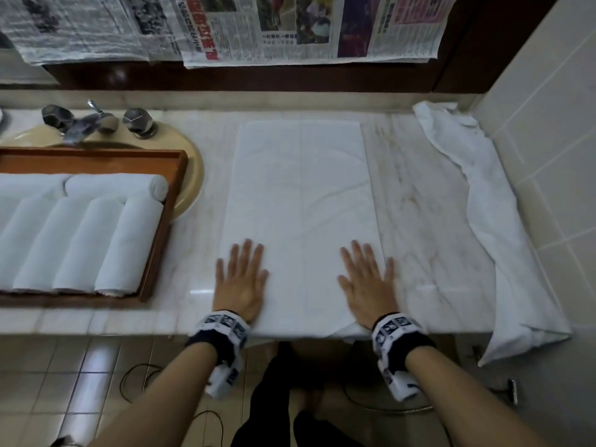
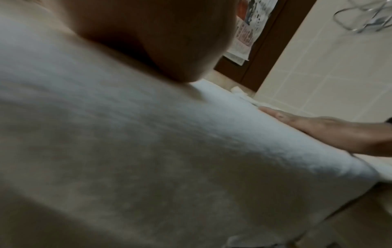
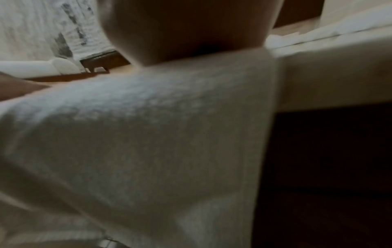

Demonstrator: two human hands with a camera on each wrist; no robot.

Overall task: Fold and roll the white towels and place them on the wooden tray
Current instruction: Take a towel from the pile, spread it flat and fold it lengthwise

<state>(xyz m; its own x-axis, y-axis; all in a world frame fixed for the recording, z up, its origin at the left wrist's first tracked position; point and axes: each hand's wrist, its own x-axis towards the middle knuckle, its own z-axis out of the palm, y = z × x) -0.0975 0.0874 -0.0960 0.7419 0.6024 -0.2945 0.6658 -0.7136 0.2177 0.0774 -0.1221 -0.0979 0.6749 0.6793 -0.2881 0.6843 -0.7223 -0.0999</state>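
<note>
A white towel (image 1: 300, 195) lies flat on the marble counter, folded lengthwise, its near end hanging over the front edge. My left hand (image 1: 242, 279) rests flat on its near left part with fingers spread. My right hand (image 1: 366, 279) presses flat on the near right part. The wooden tray (image 1: 161, 240) sits over the sink at the left and holds several rolled white towels (image 1: 129, 240). In the left wrist view the towel (image 2: 148, 142) fills the frame, with the right hand (image 2: 318, 130) flat on it. The right wrist view shows the towel (image 3: 148, 134) draped over the counter edge.
A crumpled white towel (image 1: 477, 201) lies along the right wall and hangs off the counter's front. Tap and handles (image 1: 96, 119) stand behind the tray. Newspapers (image 1: 225, 27) cover the wall behind. Bare marble (image 1: 419, 204) shows between the two towels.
</note>
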